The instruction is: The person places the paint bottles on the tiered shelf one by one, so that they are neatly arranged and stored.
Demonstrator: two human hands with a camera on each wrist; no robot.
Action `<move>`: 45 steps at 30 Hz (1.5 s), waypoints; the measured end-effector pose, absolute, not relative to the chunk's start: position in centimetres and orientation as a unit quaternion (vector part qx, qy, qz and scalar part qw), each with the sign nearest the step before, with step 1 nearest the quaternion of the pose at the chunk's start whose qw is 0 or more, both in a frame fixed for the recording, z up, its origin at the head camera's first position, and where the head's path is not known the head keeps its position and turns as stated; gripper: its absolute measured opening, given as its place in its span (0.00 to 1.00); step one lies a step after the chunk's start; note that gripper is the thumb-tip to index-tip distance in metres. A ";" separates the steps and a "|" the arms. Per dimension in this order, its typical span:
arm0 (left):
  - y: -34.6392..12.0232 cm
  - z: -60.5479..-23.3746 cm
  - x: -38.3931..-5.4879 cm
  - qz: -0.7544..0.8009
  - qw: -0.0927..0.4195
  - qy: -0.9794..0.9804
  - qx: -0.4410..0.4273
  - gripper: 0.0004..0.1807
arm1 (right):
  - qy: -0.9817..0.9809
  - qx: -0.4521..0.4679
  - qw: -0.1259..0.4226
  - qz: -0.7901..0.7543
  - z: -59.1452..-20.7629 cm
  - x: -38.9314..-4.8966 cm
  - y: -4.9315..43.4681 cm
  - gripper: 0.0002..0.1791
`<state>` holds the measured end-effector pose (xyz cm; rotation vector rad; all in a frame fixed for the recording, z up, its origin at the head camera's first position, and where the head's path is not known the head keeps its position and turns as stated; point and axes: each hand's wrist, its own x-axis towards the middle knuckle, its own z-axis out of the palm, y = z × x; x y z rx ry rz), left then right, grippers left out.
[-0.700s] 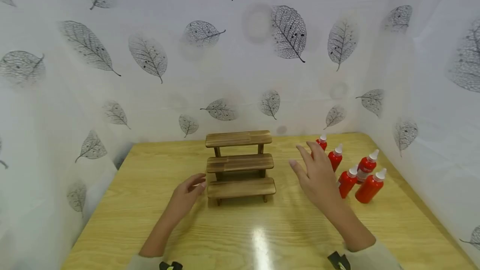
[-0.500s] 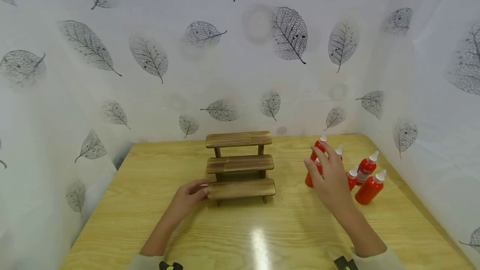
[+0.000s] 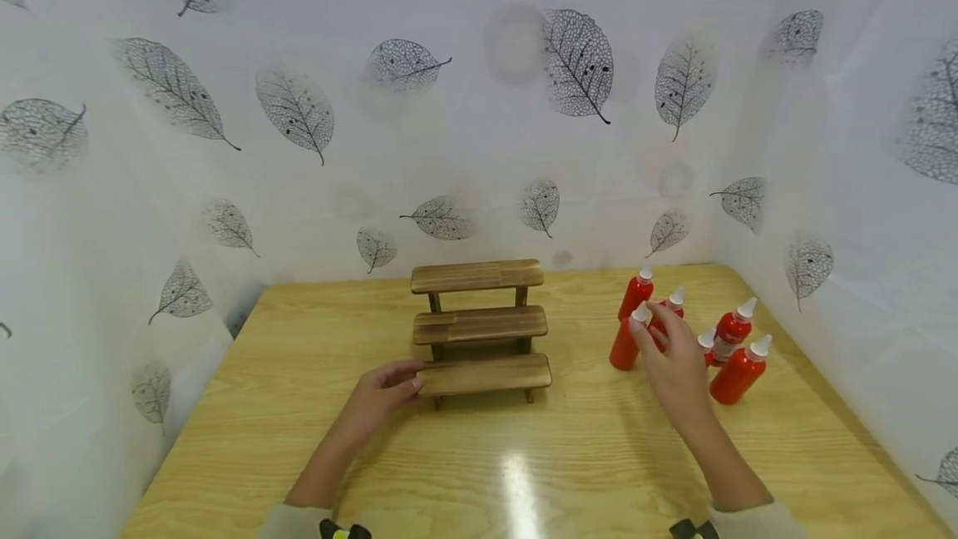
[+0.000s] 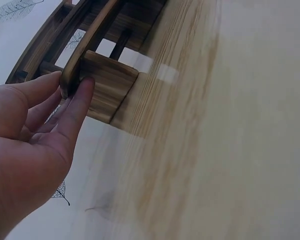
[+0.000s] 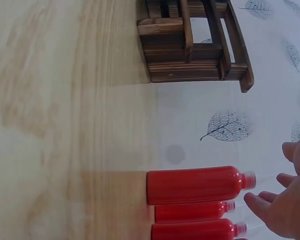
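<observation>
A three-tier wooden stand point(image 3: 482, 374) stands at the middle of the table. My left hand point(image 3: 377, 398) pinches the left end of its lowest step, thumb above and a finger below in the left wrist view, where the stand point(image 4: 107, 75) is partly cut off. On the right, my right hand point(image 3: 679, 364) reaches over the nearest-left red squeeze bottle point(image 3: 624, 346), which has a white pointed nozzle. In the right wrist view the thumb and fingers of that hand point(image 5: 290, 205) are spread about the nozzle end of the upright bottle point(image 5: 192, 186), with gaps showing.
Several more red bottles stand close together on the right: one behind point(image 3: 636, 294), one at the front right point(image 3: 737, 377), others partly behind the right hand. A white leaf-print curtain point(image 3: 479, 140) encloses the wooden table point(image 3: 299, 381) at the back and sides.
My left hand has come in to the right and taken hold of the lowest step's end. My right hand has moved right, from left of the bottles to the near-left bottle's nozzle.
</observation>
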<state>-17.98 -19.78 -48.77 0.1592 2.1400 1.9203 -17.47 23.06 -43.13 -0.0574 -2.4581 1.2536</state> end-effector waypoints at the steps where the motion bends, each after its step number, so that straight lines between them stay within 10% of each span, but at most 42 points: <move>1: -19.8 -48.8 -18.0 0.661 0.134 0.737 0.055 0.26 | -0.872 -0.027 0.188 0.450 -43.3 -17.6 23.1 0.33; 45: -19.6 -49.6 -18.3 0.707 0.150 0.689 0.050 0.27 | -0.861 -0.030 0.171 0.478 -45.1 -19.7 22.2 0.32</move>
